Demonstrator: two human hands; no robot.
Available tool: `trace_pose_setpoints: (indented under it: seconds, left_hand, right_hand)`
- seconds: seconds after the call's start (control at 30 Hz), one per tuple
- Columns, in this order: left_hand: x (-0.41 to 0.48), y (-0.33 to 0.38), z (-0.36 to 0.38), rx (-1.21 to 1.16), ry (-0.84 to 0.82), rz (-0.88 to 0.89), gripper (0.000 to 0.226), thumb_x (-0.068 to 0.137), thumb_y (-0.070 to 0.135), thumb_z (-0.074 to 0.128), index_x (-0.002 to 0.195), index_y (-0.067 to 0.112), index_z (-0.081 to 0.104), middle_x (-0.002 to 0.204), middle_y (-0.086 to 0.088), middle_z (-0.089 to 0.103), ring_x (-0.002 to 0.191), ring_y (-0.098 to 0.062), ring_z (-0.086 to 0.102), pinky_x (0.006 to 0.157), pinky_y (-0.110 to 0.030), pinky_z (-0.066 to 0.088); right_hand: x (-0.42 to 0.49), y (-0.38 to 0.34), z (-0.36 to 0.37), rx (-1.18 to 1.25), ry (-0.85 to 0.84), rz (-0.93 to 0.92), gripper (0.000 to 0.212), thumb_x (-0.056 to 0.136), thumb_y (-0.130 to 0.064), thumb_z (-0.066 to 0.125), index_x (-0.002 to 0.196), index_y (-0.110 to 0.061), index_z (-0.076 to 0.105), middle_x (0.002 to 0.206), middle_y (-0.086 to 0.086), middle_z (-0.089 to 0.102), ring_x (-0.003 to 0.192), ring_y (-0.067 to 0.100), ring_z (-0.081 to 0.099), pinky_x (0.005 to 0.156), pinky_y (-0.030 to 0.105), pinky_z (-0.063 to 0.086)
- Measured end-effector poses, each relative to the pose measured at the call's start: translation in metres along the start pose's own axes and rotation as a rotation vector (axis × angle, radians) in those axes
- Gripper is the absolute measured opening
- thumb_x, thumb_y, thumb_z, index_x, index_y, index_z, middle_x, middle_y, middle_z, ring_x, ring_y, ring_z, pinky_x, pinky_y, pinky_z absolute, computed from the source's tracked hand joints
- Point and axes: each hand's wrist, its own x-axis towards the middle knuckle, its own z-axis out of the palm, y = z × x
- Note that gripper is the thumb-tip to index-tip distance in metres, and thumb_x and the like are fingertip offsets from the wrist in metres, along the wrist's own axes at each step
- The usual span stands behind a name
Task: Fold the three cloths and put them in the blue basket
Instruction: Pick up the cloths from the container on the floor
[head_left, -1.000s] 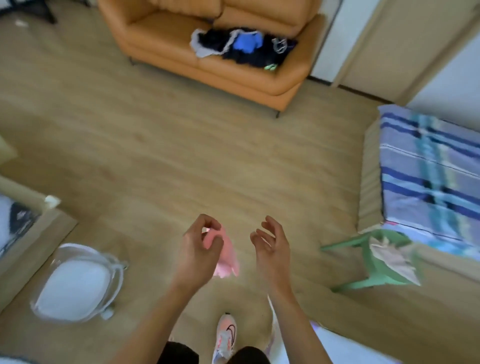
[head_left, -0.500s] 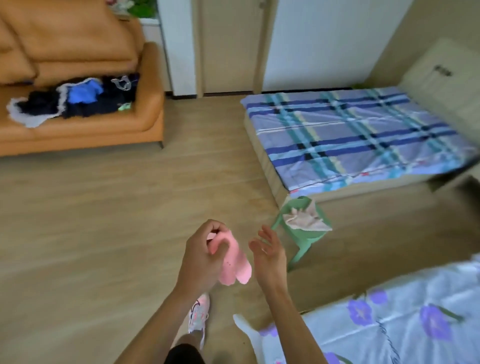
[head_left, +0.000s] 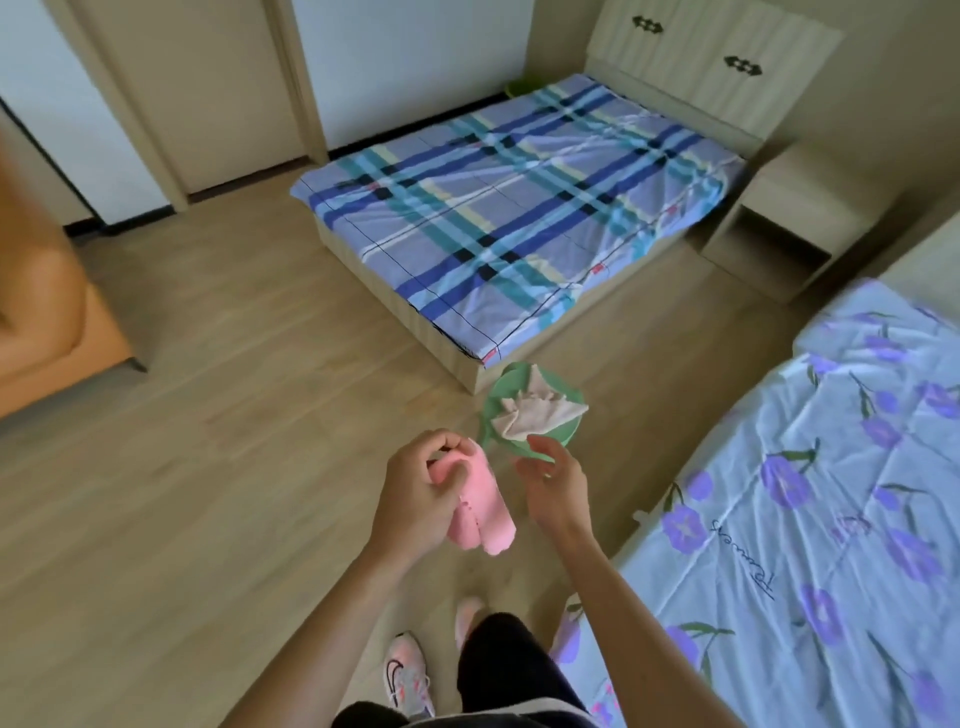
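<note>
My left hand (head_left: 415, 493) grips a pink cloth (head_left: 485, 519) hanging lengthwise from my fingers, while my right hand (head_left: 553, 486), open and empty, is nearer the beige cloth (head_left: 535, 413) on the green stool (head_left: 500, 387) just ahead; no blue basket shows.

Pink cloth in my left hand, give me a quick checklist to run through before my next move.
1. Left hand grips the pink cloth: ok.
2. Right hand free, fingers relaxed: ok.
3. Pink cloth neatly folded: cannot tell, it hangs bunched.
4. Blue basket in view: not ok, none visible.
5. Beige cloth folded: not ok, it lies crumpled on the green stool.
</note>
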Motion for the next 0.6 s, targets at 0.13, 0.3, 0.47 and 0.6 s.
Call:
trace_pose_setpoints:
  seconds: [0.13,0.3,0.47,0.6]
  left_hand:
    - [0.038,-0.019,0.003,0.066,-0.044,0.002,0.026,0.081,-0.008,0.059,0.083,0.015,0.069,0.09,0.018,0.07,0.09,-0.001,0.065,0.075,-0.008,0.043]
    - [0.09,-0.059,0.011,0.138,-0.053,-0.095,0.026,0.081,-0.008,0.059,0.086,0.014,0.07,0.094,0.013,0.073,0.095,-0.001,0.066,0.08,-0.011,0.044]
    - [0.139,-0.095,0.022,0.215,-0.046,-0.219,0.027,0.082,-0.007,0.058,0.088,0.017,0.069,0.095,0.012,0.072,0.086,-0.003,0.065,0.07,-0.017,0.045]
    - [0.181,-0.124,0.038,0.228,-0.056,-0.326,0.028,0.083,-0.005,0.058,0.09,0.019,0.07,0.095,0.012,0.071,0.083,-0.005,0.065,0.066,-0.021,0.046]
  right_hand:
    - [0.055,0.009,0.018,-0.028,0.001,0.078,0.036,0.09,-0.019,0.065,0.125,-0.02,0.062,0.113,0.003,0.072,0.097,0.017,0.07,0.087,0.036,0.057]
    - [0.144,0.036,0.049,-0.123,-0.059,0.186,0.039,0.091,-0.015,0.061,0.129,-0.015,0.061,0.12,0.008,0.069,0.105,0.024,0.065,0.09,0.036,0.052]
    - [0.235,0.082,0.083,-0.269,-0.176,0.292,0.048,0.087,-0.021,0.058,0.134,-0.018,0.056,0.131,0.009,0.062,0.113,0.031,0.062,0.096,0.049,0.052]
    - [0.301,0.123,0.109,-0.34,-0.235,0.368,0.049,0.086,-0.025,0.06,0.135,-0.023,0.053,0.132,0.009,0.06,0.113,0.03,0.062,0.096,0.049,0.053]
